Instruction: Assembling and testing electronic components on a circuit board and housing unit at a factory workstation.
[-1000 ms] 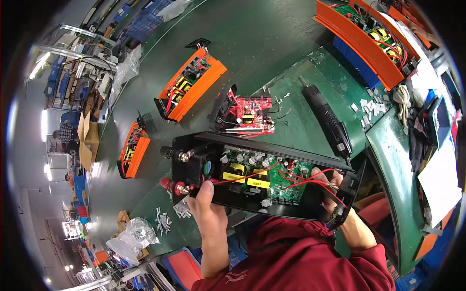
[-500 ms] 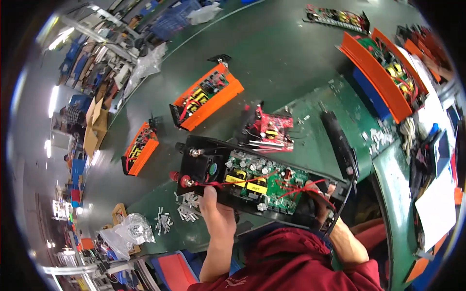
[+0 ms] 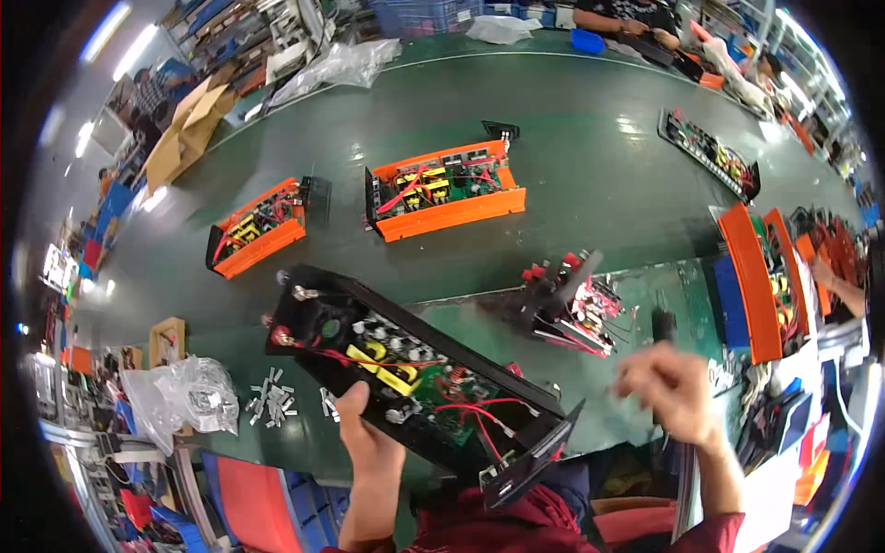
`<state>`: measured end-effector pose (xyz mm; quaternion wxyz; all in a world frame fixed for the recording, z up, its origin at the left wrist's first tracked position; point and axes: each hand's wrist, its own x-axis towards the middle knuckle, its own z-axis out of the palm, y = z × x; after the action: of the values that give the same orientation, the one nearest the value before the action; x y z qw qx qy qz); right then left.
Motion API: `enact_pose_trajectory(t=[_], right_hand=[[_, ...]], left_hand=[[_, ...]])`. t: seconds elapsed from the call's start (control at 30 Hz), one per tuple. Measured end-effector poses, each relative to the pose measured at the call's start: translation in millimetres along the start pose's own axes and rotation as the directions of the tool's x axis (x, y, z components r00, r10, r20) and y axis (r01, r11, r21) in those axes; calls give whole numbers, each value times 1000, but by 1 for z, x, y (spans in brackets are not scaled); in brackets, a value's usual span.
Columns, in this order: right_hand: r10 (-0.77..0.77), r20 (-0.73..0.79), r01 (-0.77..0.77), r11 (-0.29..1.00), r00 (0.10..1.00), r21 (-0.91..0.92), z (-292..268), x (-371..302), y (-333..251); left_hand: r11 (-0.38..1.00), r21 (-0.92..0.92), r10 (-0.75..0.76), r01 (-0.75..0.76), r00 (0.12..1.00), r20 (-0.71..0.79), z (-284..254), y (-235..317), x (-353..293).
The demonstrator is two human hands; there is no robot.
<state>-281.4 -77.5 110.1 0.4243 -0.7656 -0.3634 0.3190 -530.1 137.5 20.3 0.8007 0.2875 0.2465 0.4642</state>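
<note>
My left hand (image 3: 369, 433) grips the near edge of a long black inverter case (image 3: 336, 378), thumb over its wall. The case is tilted, its open side up, showing a green circuit board (image 3: 447, 415), yellow-wrapped transformers and red wires. Two terminals sit at its left end; a black end panel (image 3: 535, 456) stands at its right end. My right hand (image 3: 668, 392) is off the case, slightly blurred, fingers bent and apart. Beneath it lies a black electric screwdriver (image 3: 663, 324), partly covered by the hand. Beyond the case is a red circuit board assembly (image 3: 590, 309) with black panels.
Two orange-cased units (image 3: 452, 214) (image 3: 263, 249) lie on the green bench. Another orange case (image 3: 751, 286) stands right on a blue bin (image 3: 730, 300). A bare board unit (image 3: 710, 152) lies far right. Small metal pieces (image 3: 272, 401) and a plastic bag (image 3: 198, 396) are left. Other people's hands work nearby.
My right hand has let go of the case's right end and moved right, over the screwdriver. The case has tipped, its right end lower and nearer me. The view has turned.
</note>
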Motion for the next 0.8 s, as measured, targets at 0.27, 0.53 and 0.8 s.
enact_pose_trajectory(t=[0.27, 0.53, 0.8], right_hand=[[-477, 270, 542, 645, 836, -539, 22, 252, -23], [-656, 507, 716, 73, 559, -694, 122, 369, -21], [-534, 594, 783, 252, 602, -568, 181, 373, -103]], left_hand=[[987, 154, 65, -36, 981, -186, -5, 2, 39], [967, 233, -29, 101, 956, -293, 1, 23, 59], [985, 99, -60, 141, 820, -570, 28, 146, 7]])
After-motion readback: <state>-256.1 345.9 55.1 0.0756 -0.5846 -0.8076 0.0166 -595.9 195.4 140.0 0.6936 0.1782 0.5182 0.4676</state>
